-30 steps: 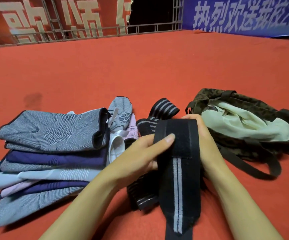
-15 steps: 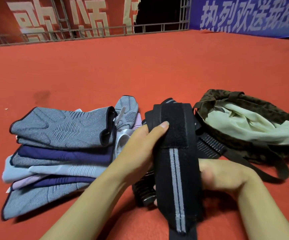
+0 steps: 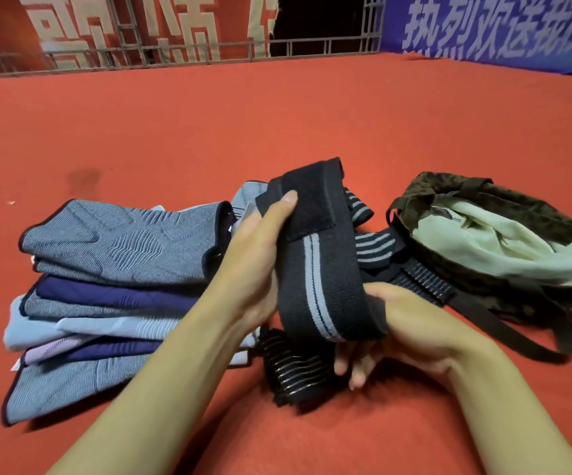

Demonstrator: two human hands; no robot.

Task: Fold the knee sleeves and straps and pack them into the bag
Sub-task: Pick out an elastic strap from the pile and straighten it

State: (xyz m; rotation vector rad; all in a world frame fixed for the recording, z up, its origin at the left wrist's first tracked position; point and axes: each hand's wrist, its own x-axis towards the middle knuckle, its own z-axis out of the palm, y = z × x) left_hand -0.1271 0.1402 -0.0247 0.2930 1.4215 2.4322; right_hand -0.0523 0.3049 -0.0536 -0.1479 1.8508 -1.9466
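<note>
The left hand [image 3: 260, 265] grips the top end of the black strap [image 3: 318, 255], thumb pressed on the fuzzy patch, prob. to keep that end from slipping. The right hand [image 3: 411, 323] holds the strap's low end, fingers curled under & around it where it bends back. So the strap runs between both hands, held up off the floor, tilted a bit. I think it's being folded in half, w/ the low end about to come up to the top.

Right under the hands lie more straps [image 3: 294, 371], black w/ thin stripes, some bunched up, some spread toward the bag. They look not folded yet.

Left of the hands is a pile of knee sleeves [image 3: 116, 241], grey, blue & light ones stacked flat, prob. already folded & waiting.

Right of the hands, near but not touching them, sits the bag [image 3: 483, 282]. It's dark w/ a pale green inside & its mouth is open, so stuff can drop in easy. Its handle lies loose on the red floor [image 3: 277, 125]. Can't tell if anything is packed inside.
</note>
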